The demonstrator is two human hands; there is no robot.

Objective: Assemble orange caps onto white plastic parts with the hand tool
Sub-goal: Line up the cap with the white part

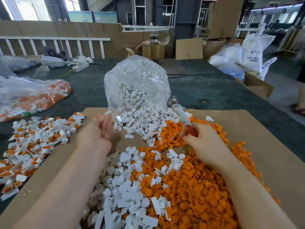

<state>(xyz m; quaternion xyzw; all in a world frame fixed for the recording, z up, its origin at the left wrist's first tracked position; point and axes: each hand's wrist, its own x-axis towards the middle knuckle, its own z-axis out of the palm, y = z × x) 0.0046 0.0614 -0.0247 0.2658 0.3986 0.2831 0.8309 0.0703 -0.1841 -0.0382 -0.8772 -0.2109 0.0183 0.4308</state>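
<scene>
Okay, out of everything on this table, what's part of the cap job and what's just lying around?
Job: orange caps; white parts; hand tool in right hand; assembled pile.
Lying about: power strip; glass bottle; cardboard boxes.

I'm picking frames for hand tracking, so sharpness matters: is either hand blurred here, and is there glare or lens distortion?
Head view: the left hand is smeared by motion blur; the right hand, gripping the hand tool, is sharp. Glare flecks the clear bag of white parts, the windows top left are blown out, and the wide lens bends the edges.
</scene>
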